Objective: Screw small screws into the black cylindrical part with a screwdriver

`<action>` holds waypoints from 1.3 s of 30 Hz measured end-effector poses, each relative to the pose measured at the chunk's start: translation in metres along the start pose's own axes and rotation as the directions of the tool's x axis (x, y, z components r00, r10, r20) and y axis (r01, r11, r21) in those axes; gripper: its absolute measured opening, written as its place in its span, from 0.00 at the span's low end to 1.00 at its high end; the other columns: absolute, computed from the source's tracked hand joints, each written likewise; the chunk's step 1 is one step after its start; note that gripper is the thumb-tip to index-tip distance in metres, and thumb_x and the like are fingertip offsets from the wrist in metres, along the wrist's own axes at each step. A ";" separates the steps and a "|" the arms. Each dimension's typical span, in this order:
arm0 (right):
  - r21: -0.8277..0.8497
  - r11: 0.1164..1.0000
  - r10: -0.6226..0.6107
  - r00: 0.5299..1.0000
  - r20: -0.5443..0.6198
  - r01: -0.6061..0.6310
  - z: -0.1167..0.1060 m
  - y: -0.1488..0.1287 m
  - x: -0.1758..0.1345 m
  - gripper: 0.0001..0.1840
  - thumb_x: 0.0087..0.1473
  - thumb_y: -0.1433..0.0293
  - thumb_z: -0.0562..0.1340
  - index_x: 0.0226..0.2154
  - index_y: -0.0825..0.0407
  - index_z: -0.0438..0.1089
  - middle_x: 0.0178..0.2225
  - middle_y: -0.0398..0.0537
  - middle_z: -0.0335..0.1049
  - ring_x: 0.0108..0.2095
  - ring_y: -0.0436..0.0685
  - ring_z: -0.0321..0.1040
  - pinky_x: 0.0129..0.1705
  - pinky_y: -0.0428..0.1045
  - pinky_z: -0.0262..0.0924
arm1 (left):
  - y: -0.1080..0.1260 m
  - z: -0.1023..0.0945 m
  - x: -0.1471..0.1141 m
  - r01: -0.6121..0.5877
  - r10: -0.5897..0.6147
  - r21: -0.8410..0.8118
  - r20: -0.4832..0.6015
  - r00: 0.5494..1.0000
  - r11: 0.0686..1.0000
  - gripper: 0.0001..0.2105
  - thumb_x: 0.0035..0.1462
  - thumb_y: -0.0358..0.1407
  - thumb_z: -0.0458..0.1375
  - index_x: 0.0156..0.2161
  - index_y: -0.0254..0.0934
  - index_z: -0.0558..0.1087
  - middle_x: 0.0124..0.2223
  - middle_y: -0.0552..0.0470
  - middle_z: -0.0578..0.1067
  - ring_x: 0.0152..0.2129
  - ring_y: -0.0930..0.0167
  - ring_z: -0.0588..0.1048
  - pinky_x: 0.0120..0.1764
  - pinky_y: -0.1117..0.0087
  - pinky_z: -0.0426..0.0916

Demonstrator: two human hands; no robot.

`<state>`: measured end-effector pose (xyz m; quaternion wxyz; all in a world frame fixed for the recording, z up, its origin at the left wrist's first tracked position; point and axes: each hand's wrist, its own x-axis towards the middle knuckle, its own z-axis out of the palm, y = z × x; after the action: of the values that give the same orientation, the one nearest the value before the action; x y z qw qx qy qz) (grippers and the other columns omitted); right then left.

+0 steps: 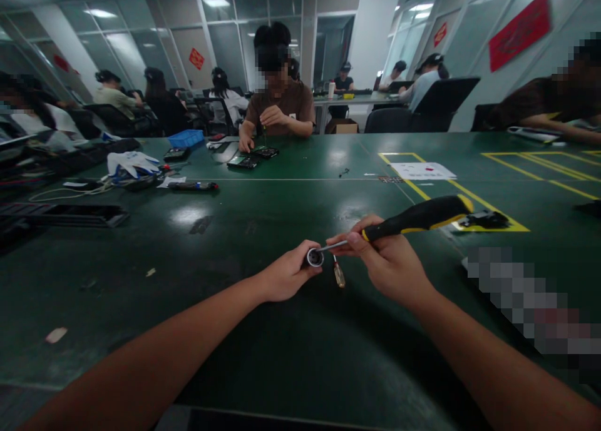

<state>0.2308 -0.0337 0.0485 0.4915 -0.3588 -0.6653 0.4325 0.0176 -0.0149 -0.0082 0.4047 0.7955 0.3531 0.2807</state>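
Observation:
My left hand [287, 274] is closed around a small round part [315, 258], a dark cylinder with a silver rim whose open end faces me. The rest of that part is hidden by my fingers. My right hand [387, 262] grips a screwdriver [417, 220] with a thick black and yellow handle. Its metal shaft slants down to the left, and the tip meets the rim or the opening of the round part; which one I cannot tell. Just below, between my hands, a small screwdriver with a clear amber handle [339, 274] lies on the green table [263, 362].
A blurred-out flat object [530, 299] lies at the right. White gloves [134, 165], a dark pen-like tool [192, 186] and a blue bin [186, 138] are at the far left. Across the table, a person [279, 106] works on small dark devices. A paper sheet [425, 170] lies near yellow tape.

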 end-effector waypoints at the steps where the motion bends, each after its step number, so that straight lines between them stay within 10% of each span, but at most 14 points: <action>1: -0.073 0.997 -0.023 1.000 0.020 0.024 0.000 0.000 -0.001 0.12 0.62 0.57 0.62 0.36 0.47 0.64 0.37 0.49 0.79 0.39 0.60 0.80 0.44 0.57 0.76 | 0.000 0.000 0.000 -0.002 0.002 -0.007 -0.004 1.000 1.000 0.14 0.65 0.38 0.54 0.54 0.39 0.64 0.46 0.49 0.72 0.41 0.66 0.71 0.44 0.64 0.64; 14: -0.605 0.742 -0.286 0.953 0.104 0.289 0.001 -0.001 -0.007 0.07 0.64 0.64 0.58 0.37 0.50 0.69 0.31 0.49 0.76 0.32 0.58 0.76 0.32 0.50 0.68 | -0.004 0.000 -0.001 -0.036 0.035 -0.030 -0.022 0.999 0.999 0.14 0.65 0.39 0.54 0.53 0.39 0.64 0.47 0.48 0.71 0.43 0.65 0.70 0.45 0.64 0.64; 27: -0.555 0.802 -0.249 0.968 0.030 0.223 0.000 0.004 -0.007 0.10 0.66 0.61 0.57 0.38 0.49 0.69 0.33 0.48 0.77 0.32 0.58 0.77 0.33 0.51 0.69 | -0.007 0.002 0.000 -0.042 0.040 -0.031 -0.035 0.999 0.999 0.13 0.65 0.40 0.54 0.52 0.39 0.63 0.43 0.51 0.70 0.36 0.69 0.68 0.40 0.68 0.62; 39: -0.668 0.681 -0.327 0.941 0.089 0.300 0.007 -0.002 -0.008 0.07 0.64 0.65 0.57 0.38 0.50 0.68 0.32 0.50 0.75 0.32 0.58 0.76 0.32 0.50 0.69 | -0.001 -0.001 -0.001 -0.057 0.057 -0.023 -0.015 0.998 0.998 0.14 0.66 0.40 0.53 0.54 0.38 0.64 0.46 0.49 0.71 0.40 0.67 0.70 0.42 0.66 0.63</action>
<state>0.2257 -0.0435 0.0470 0.4073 -0.4007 -0.8181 0.0656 0.0158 -0.0148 -0.0090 0.4033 0.7984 0.3299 0.3018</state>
